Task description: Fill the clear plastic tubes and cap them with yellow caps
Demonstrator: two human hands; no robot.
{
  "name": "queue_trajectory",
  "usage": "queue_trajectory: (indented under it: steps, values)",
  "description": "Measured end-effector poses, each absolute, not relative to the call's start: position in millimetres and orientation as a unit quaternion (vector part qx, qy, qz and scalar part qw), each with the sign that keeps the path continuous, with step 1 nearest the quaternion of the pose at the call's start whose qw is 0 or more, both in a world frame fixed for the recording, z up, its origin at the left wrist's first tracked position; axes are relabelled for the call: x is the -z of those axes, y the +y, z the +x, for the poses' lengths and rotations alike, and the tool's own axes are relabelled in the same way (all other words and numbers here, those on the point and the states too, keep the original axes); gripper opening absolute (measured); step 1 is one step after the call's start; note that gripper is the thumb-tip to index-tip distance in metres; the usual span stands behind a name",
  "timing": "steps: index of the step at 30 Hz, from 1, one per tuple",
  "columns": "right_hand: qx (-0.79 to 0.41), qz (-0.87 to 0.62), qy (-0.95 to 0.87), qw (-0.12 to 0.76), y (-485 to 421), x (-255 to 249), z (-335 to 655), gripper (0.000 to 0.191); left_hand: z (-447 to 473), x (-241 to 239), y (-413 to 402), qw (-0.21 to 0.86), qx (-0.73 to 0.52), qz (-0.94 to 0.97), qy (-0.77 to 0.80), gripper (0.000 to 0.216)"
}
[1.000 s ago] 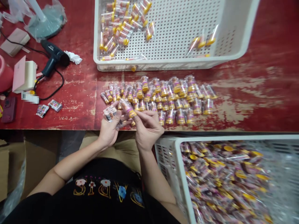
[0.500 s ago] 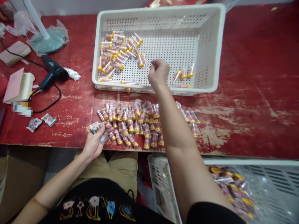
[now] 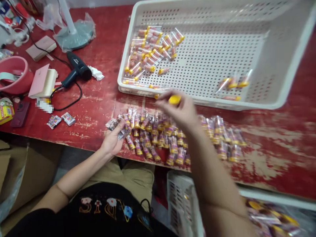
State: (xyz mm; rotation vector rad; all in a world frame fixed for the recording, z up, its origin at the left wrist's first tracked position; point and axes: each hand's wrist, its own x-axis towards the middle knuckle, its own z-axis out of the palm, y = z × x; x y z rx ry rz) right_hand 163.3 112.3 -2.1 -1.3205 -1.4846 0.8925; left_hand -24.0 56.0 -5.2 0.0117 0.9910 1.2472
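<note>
Tubes [image 3: 155, 55]: clear, glossy, yellow-ended cylinders.

The only word that can be read stands upside down across the black T-shirt [image 3: 61, 219]: large gold-outlined capitals, each with a flower worked into it, spelling PARIS, with the P partly lost in a fold. The dark hair dryer [image 3: 80, 69] bears a small pale marking on its barrel, too small to make out. Print on the yellow box [image 3: 7, 111] at the table's [image 3: 261, 141] left end is illegible, as is that on the two small printed packs [image 3: 68, 119] nearby and the printed slips [image 3: 113, 123] in the left hand [image 3: 112, 141]. The purple-banded labels on the clear tubes [image 3: 181, 155] are too blurred to read.
</note>
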Motion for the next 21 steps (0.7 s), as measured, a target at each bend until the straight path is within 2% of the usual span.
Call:
queue_trajectory:
  steps: [4,9,13,21]
  values:
    - [-0.446,-0.516,-0.534,0.499,37,20,113,0.035,-13,4,40,0.713,-0.558,0.028,0.424,0.023]
    - [-0.524,-0.49,-0.409,0.564,0,32,100,0.036,-19,0,20,0.698,-0.552,0.015,0.456,0.02]
    - [-0.466,-0.467,-0.38,0.648,-28,25,112,0.033,-25,1,14,0.699,-0.527,-0.036,0.482,0.018]
    - [-0.393,-0.451,-0.418,0.684,-53,35,97,0.026,-20,4,1,0.754,-0.485,-0.022,0.442,0.017]
